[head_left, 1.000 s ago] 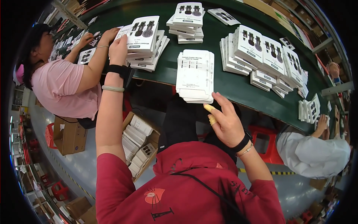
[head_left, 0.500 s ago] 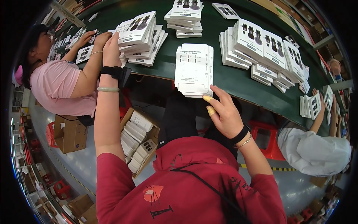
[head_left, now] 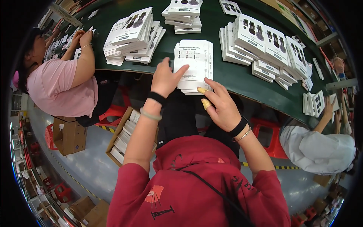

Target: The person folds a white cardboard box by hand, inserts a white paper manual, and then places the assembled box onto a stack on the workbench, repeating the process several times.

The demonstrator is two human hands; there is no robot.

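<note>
In front of me at the table's near edge lies a stack of flat white printed cartons, their flaps sticking out toward me. My left hand is slightly blurred at the stack's left edge, thumb and fingers apart, holding nothing. At the lower right corner, my right hand rests its outstretched fingertips on the cartons. Two of its fingers wear yellow covers. Left of the stack stands a pile of white boxes with dark microphones pictured on top.
More white box piles stand at the back and right of the green table. A brown carton holding white packs sits on the floor to my left. One person works at left, another at right.
My left hand has left the pile of boxes on the left and come right, to the carton stack. My right hand has stayed at the stack's lower corner.
</note>
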